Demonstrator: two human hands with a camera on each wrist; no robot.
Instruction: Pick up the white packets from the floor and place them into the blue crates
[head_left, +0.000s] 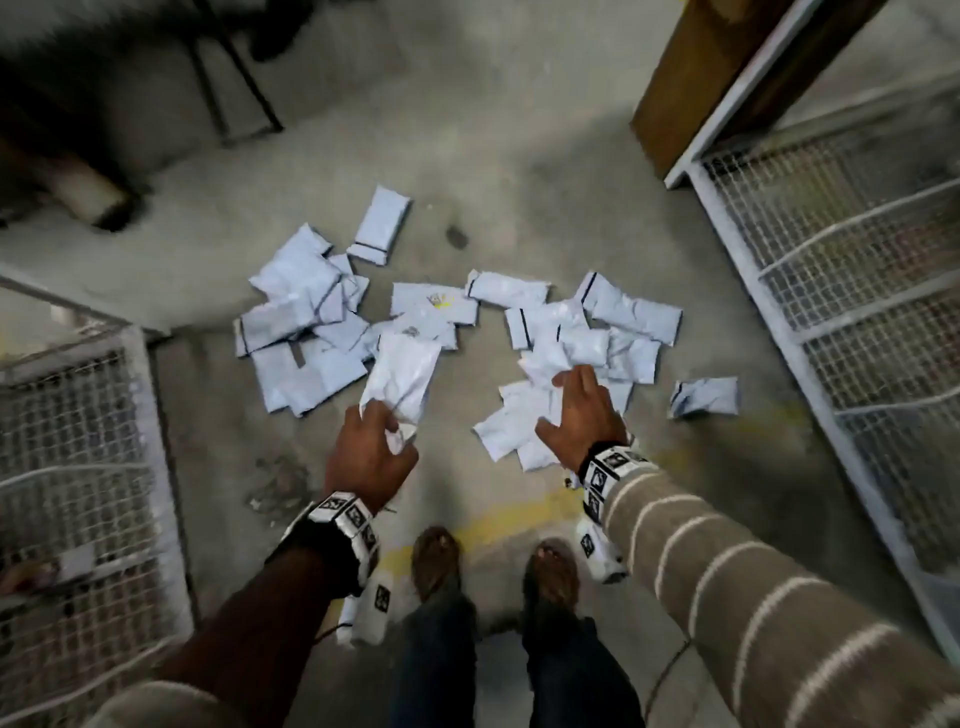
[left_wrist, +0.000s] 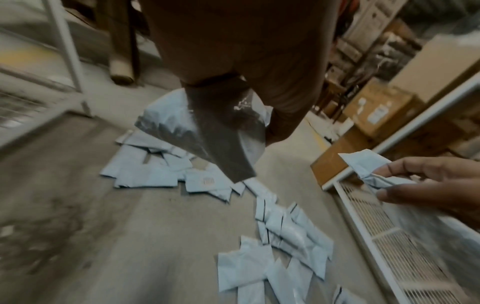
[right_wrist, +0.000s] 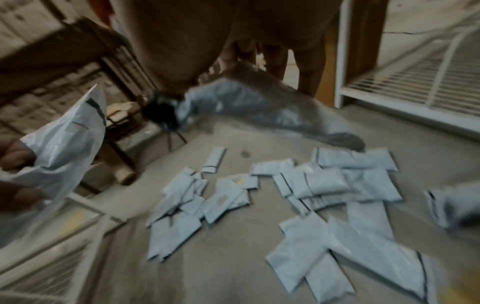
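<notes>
Several white packets lie on the concrete floor in two loose piles, one left (head_left: 301, 332) and one right (head_left: 631, 317); single packets lie apart at the far side (head_left: 379, 223) and at the right (head_left: 704, 397). My left hand (head_left: 387, 421) grips one crumpled white packet (head_left: 402, 371) by its near end, lifted off the floor; the right wrist view shows this packet (right_wrist: 67, 144) too. My right hand (head_left: 566, 395) pinches another packet (head_left: 558, 358) above the right pile, and its fingers (left_wrist: 415, 168) curl round that packet (left_wrist: 369, 170). No blue crate is in view.
White wire-mesh cages stand at the left (head_left: 78, 441) and right (head_left: 857, 260). A brown panel (head_left: 691, 78) leans at the back right, and a cardboard tube (head_left: 88, 192) lies at the back left. My feet (head_left: 436, 561) stand on a yellow floor line behind the packets.
</notes>
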